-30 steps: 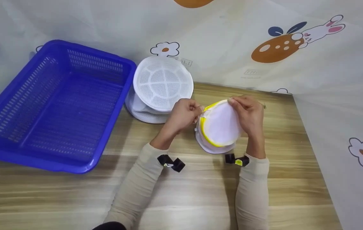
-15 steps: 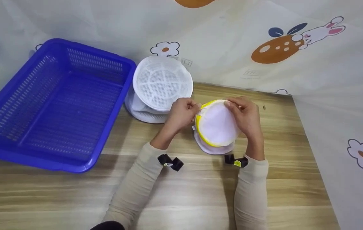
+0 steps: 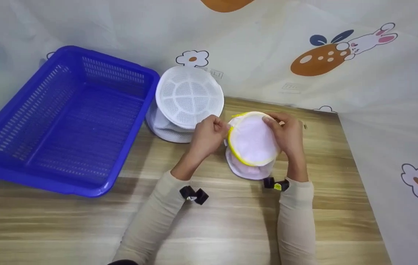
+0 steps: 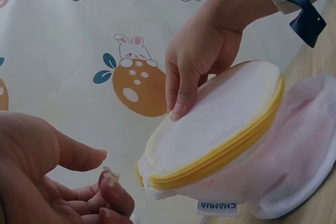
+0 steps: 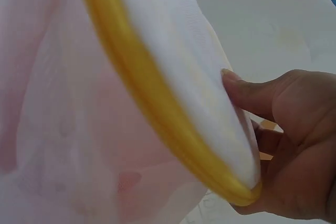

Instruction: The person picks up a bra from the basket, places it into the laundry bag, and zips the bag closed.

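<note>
A small round white mesh laundry bag (image 3: 255, 140) with a yellow zipper round its lid stands tilted over the table. Pinkish cloth shows faintly through its mesh side in the right wrist view. My right hand (image 3: 288, 132) pinches the lid's rim at the upper right, thumb on top and fingers behind. In the left wrist view my left hand (image 4: 68, 177) is beside the zipper's end, fingers loosely bent, thumb and fingertips apart from the bag. A label tag (image 4: 217, 208) hangs below the zipper.
Behind my left hand stands a larger white mesh laundry bag (image 3: 190, 97) with a round top. At the left is a big blue plastic basket (image 3: 102, 184) with slotted walls. A printed sheet (image 3: 260, 48) covers the wall behind the wooden table (image 3: 231, 224).
The small laundry bag's lid has tilted and turned towards me, showing more of its side below. My left fingers have come off the zipper's edge; my right hand still grips the rim.
</note>
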`<action>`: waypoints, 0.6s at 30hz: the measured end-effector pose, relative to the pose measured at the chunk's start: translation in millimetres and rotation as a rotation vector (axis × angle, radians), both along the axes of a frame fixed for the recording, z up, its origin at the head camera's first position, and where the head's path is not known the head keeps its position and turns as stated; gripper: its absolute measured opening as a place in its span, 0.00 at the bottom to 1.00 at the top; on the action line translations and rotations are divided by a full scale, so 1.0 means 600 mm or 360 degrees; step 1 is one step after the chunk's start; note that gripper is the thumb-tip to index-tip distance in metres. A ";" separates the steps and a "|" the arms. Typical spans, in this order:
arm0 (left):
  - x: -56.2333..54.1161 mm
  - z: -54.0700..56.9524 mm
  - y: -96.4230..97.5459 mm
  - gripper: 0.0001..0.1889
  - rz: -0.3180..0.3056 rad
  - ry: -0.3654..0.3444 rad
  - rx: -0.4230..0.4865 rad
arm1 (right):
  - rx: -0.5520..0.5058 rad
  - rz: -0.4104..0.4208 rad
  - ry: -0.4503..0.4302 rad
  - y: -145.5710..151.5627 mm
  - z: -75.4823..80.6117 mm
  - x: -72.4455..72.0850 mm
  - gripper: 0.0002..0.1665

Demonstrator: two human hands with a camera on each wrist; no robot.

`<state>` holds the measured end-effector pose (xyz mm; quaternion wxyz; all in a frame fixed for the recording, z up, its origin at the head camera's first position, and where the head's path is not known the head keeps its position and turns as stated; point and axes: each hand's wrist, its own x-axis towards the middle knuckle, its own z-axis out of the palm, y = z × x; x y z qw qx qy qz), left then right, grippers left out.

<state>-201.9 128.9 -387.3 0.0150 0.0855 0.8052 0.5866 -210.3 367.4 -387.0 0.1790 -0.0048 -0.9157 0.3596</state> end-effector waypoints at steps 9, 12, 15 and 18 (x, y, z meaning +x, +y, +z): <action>0.038 -0.010 -0.020 0.05 -0.0045 0.0113 0.0088 | -0.0288 -0.0044 -0.0155 0.007 0.002 -0.056 0.15; 0.047 -0.011 -0.028 0.06 -0.0057 0.0108 0.0052 | -0.0464 -0.0114 -0.0146 0.008 -0.001 -0.070 0.15; 0.055 -0.009 -0.040 0.05 -0.0057 0.0142 0.0026 | -0.0653 -0.0251 -0.0123 0.009 -0.005 -0.081 0.16; 0.065 -0.006 -0.053 0.05 -0.0054 0.0204 0.0010 | -0.0833 -0.0381 -0.0095 0.006 -0.008 -0.093 0.17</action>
